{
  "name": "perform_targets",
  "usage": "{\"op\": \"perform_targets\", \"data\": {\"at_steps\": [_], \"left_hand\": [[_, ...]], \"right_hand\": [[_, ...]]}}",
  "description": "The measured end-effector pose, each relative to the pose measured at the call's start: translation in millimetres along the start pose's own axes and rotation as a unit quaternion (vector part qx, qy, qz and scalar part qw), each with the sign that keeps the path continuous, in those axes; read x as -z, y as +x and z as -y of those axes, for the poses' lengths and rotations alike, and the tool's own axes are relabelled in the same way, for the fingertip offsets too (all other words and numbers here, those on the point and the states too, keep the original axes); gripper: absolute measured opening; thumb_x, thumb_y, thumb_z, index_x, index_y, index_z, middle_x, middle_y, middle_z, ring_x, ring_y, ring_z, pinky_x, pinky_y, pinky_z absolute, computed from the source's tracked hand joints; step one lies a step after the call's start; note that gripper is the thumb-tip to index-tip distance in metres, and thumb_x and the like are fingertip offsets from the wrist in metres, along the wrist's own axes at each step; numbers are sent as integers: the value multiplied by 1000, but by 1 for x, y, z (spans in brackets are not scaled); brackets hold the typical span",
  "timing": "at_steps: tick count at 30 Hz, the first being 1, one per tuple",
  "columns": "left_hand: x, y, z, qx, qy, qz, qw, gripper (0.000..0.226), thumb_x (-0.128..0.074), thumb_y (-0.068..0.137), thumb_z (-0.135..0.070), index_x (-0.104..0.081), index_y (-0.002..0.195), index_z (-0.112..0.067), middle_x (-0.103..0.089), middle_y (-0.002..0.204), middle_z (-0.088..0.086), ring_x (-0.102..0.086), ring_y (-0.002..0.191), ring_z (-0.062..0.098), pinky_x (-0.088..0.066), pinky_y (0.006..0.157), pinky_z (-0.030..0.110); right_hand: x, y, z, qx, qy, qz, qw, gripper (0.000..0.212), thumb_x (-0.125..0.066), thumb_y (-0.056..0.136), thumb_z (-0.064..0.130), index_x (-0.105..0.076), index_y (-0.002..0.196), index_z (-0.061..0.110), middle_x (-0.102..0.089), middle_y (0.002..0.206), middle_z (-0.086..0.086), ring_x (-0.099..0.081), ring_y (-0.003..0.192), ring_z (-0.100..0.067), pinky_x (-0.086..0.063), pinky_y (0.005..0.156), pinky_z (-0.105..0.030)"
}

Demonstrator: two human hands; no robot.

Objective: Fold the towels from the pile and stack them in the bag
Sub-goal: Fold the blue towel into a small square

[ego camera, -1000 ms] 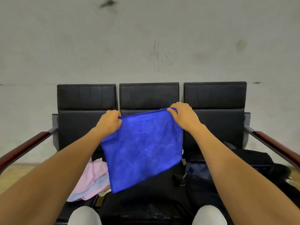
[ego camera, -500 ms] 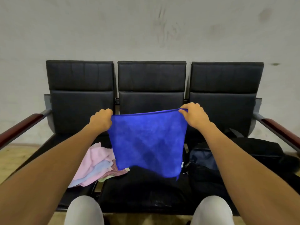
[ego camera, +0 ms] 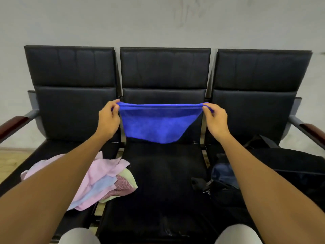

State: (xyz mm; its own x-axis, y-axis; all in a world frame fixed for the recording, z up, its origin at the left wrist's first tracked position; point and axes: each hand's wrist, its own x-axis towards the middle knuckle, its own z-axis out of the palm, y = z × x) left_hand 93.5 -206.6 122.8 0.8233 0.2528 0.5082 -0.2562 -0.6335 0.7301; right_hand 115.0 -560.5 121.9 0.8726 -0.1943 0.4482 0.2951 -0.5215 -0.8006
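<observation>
Loose pile of pink, pale blue and light green cloth towels (ego camera: pixel 98 180) at 8 o'clock, on left seat of black padded three-seat bench (ego camera: pixel 165 182), partly behind left forearm. Left hand (ego camera: pixel 109 118) at 10 o'clock from centre, fingers and thumb pinching left top corner of bright blue microfibre towel (ego camera: pixel 158 124). Towel held stretched in air above middle seat, top edge level, lower part sagging. Right hand (ego camera: pixel 215 120) at 2 o'clock pinching right top corner. Black fabric bag with dark blue lining (ego camera: pixel 226 178), unzipped, at 4 o'clock on right seat.
</observation>
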Motion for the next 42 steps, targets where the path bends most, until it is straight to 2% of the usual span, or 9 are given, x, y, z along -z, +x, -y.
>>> {"op": "perform_targets", "data": {"at_steps": [4, 9, 14, 17, 20, 24, 28, 32, 42], "left_hand": [[-12, -26, 36, -5, 31, 39, 999, 27, -44, 101, -9, -57, 123, 0, -62, 121, 12, -59, 83, 15, -42, 70, 9], [-34, -76, 89, 100, 75, 150, 981, 14, -54, 93, 2, -67, 88, 5, -62, 125, 22, -54, 124, 30, -36, 100, 26], [-53, -127, 121, 138, 113, 281, 943, 15, -63, 86, 6, -70, 74, 4, -69, 105, 21, -63, 105, 26, -45, 93, 32], [-53, -163, 134, 132, 119, 386, 905, 21, -60, 88, 4, -62, 68, -3, -62, 86, 12, -59, 80, 22, -46, 63, 20], [-45, -188, 154, 144, 145, 459, 865, 21, -64, 85, -27, -69, 69, -14, -72, 86, 2, -67, 85, 15, -50, 79, 21], [-34, -217, 173, 114, 199, 553, 801, 13, -68, 87, -23, -68, 74, -27, -72, 102, -1, -64, 95, 11, -48, 89, 27], [-30, -233, 181, 91, 193, 557, 803, 38, -67, 86, -11, -44, 65, -32, -66, 112, 16, -59, 106, 20, -41, 96, 31], [-29, -244, 182, 60, 198, 550, 809, 39, -69, 86, -16, -43, 63, -31, -58, 122, 2, -51, 119, 11, -32, 95, 17], [-21, -240, 192, 140, 102, 481, 859, 31, -69, 86, -4, -59, 64, -24, -60, 59, -20, -54, 60, -4, -41, 62, 12]], "right_hand": [[-11, -19, -30, -11, -22, 15, 1000, 20, -61, 97, 14, -72, 111, 4, -69, 103, -4, -63, 94, -13, -46, 84, -22], [-29, -76, -95, -48, -129, 160, 977, 15, -67, 93, 10, -74, 95, -3, -71, 95, -13, -65, 84, -24, -51, 82, -36], [-50, -130, -148, -51, -204, 318, 924, 18, -70, 89, 7, -70, 77, -6, -66, 80, -14, -59, 77, -27, -44, 73, -34], [-52, -158, -164, -40, -236, 393, 888, 16, -69, 90, 6, -73, 83, -7, -71, 96, -23, -65, 94, -36, -48, 86, -41], [-50, -182, -174, -46, -255, 469, 844, 25, -66, 92, 13, -67, 67, 10, -69, 83, -15, -62, 85, -33, -48, 84, -40], [-45, -204, -172, -58, -252, 533, 806, 20, -66, 91, 15, -70, 73, 9, -63, 77, -10, -51, 75, -21, -43, 71, -32], [-40, -217, -171, -57, -303, 572, 760, 10, -67, 85, 6, -72, 77, 5, -68, 86, -17, -55, 82, -25, -44, 72, -29], [-36, -226, -175, -59, -332, 577, 744, 29, -71, 82, 7, -55, 63, 21, -54, 85, -6, -53, 85, -22, -43, 74, -30], [-37, -220, -183, -86, -294, 564, 767, 26, -65, 91, 20, -49, 71, 25, -58, 91, -5, -54, 90, -22, -50, 79, -37]]}}
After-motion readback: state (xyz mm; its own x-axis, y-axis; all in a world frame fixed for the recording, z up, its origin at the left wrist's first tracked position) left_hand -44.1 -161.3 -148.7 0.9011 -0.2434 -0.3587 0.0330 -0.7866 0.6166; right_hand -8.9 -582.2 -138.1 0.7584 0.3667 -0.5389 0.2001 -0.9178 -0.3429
